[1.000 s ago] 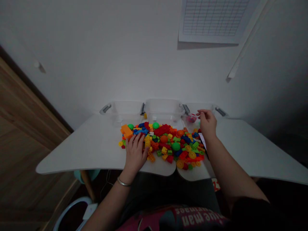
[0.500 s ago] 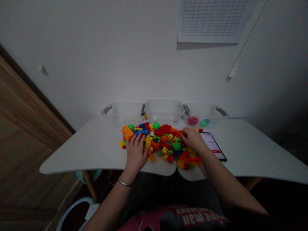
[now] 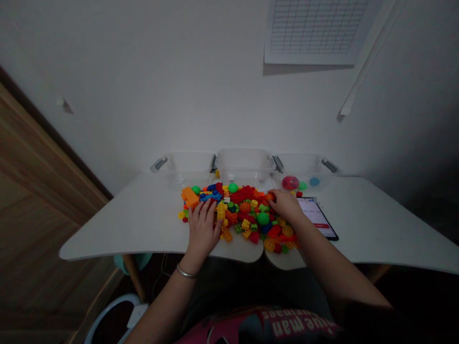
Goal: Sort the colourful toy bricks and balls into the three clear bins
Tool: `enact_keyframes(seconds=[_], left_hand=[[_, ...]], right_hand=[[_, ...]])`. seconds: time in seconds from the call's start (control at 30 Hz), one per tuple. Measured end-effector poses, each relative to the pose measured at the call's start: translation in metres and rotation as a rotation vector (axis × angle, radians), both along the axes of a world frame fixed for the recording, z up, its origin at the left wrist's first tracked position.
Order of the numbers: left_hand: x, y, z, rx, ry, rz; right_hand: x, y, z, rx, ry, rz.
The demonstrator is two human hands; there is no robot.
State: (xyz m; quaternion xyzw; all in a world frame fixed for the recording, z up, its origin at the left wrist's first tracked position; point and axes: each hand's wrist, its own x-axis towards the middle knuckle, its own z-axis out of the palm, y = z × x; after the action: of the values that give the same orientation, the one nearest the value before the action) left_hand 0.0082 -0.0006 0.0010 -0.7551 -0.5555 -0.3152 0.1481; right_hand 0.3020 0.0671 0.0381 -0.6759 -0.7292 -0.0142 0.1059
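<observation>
- Left hand (image 3: 202, 230): palm down on the left part of the pile (image 3: 245, 223). Fingers extended, slightly spread, not closed on anything I can see; thumb beside a yellow brick (image 3: 221, 211). The area under the palm is hidden from where I stand.
- Right hand (image 3: 286, 205): at the right rear of the pile. Thumb and forefinger bent at the orange ball (image 3: 268, 196); I cannot tell whether they grip it.
- Orange ball: at the right rear of the pile, partly covered by the right hand.
- Pile: loose bricks, wheels and balls in mixed colours, mid-table. A large orange block (image 3: 189, 197) lies at its left end; a green ball (image 3: 263, 219) lies right of its middle.
- Table (image 3: 114, 224): white, set against the wall (image 3: 172, 86).
- Bins: left bin (image 3: 190, 160), middle bin (image 3: 245, 158) and right bin (image 3: 304, 160), all clear, in a row behind the pile.
- Right bin contents: red ball (image 3: 290, 182), small green item (image 3: 303, 185), blue item (image 3: 314, 181).
- Phone (image 3: 317, 217): flat on the table, right of the right hand, screen lit.
</observation>
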Motion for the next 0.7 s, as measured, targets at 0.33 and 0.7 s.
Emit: enact_keyframes(seconds=[0.33, 0.7], left_hand=[[0.0, 0.0003, -0.0004, -0.005, -0.006, -0.003], [-0.0006, 0.0009, -0.0013, -0.001, -0.003, -0.007]], right_hand=[[-0.0009, 0.0053, -0.0022, 0.009, 0.023, -0.048], [0.0009, 0.0041, 0.0011, 0.025, 0.083, -0.062]])
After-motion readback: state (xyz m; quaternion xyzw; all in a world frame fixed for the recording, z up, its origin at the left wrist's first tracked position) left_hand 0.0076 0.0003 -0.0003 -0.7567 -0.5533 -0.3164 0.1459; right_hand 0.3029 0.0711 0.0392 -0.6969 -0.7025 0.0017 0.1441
